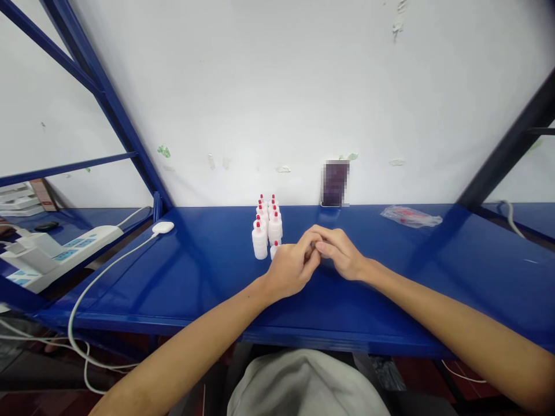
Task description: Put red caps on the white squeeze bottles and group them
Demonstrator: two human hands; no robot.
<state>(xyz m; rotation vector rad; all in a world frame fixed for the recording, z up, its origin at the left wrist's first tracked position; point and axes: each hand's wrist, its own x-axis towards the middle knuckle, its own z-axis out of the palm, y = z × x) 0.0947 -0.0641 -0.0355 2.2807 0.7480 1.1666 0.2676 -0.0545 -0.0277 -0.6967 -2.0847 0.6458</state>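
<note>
My left hand (291,267) and my right hand (342,254) meet above the blue table (208,277), their curled fingers touching. Both are closed, and whatever may be between the fingers is hidden. Just left of them, small white bottles (260,242) with red caps stand upright in two rows running toward the wall. The nearest bottle of the right row (274,251) is partly covered by my left hand.
A dark phone (335,184) leans against the white wall behind the table. At the right lies a clear plastic bag (410,217) with red print. A white charger (163,227) with a cable sits at the left, near a power strip (73,257). Blue frame posts (117,121) rise at both sides.
</note>
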